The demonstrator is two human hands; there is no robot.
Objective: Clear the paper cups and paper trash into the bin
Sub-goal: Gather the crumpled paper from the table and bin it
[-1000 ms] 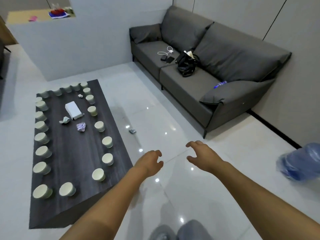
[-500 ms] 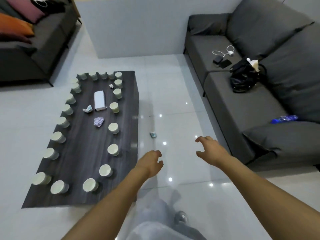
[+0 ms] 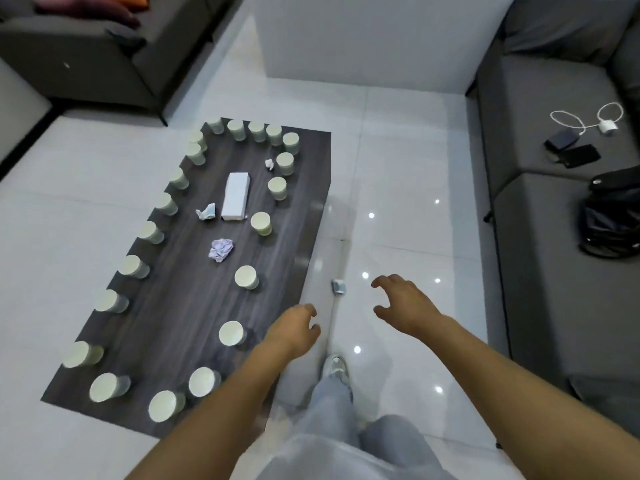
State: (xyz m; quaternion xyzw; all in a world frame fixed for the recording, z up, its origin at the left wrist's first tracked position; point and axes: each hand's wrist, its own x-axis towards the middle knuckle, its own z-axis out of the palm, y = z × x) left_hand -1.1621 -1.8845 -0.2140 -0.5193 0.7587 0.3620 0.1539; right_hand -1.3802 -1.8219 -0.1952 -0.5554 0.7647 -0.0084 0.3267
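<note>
Both hands (image 3: 349, 315) empty beside table (image 3: 194, 306) ringed with cups (image 3: 246, 277)

A white box (image 3: 236, 196) lies on the dark table (image 3: 180, 306); a black bag (image 3: 611, 220) and possibly two phones (image 3: 571, 148) sit on the sofa (image 3: 540, 254).

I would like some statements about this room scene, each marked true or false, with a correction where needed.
1. The pale paper cups stand around the edge of the dark wooden table. True.
2. The left hand holds a cup. False: it holds nothing.
3. A small crumpled wrapper lies on the white tiled floor beside the table. True.
4. The right hand grips the crumpled lilac paper ball. False: that ball lies on the table; the hand is empty.
5. A bin stands beside the table. False: none is visible.
</note>
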